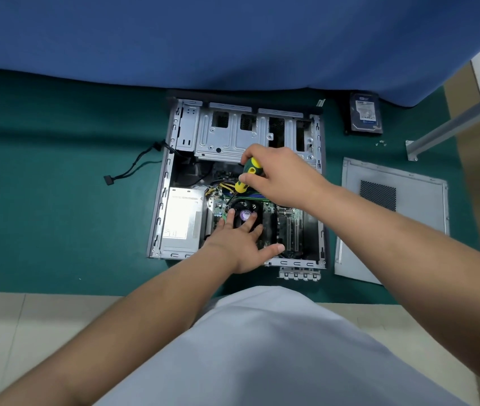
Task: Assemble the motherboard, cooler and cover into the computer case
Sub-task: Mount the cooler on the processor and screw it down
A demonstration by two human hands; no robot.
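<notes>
The person's pale shirt [276, 347] is filling the bottom of the view, both bare arms reaching out over the green mat [57, 200]. The left hand [241, 244] is lying flat, fingers [230, 216] straight and spread, pressing on the cooler [246, 213] to steady it. The right hand [276, 174] is wrapping its fingers round the yellow screwdriver [246, 175], tip angling down at the cooler's far left corner.

The motherboard [287, 227] is already sitting in the open case [171, 171], cooler on top.

I'd say that board is stiff but fragile, so hold it by the edges only. The fan blades look flimsy; pressing the frame seems safer.

The cover [414, 206] is lying flat just right of the case. It's thin sheet metal, probably light and sharp-edged, so grab the long sides.

Yellow wires [224, 186] are crowding close to the screwdriver, next to the silver power supply [181, 221]. A hard drive [365, 117] and some loose screws [380, 143] are sitting well off at the far right.
</notes>
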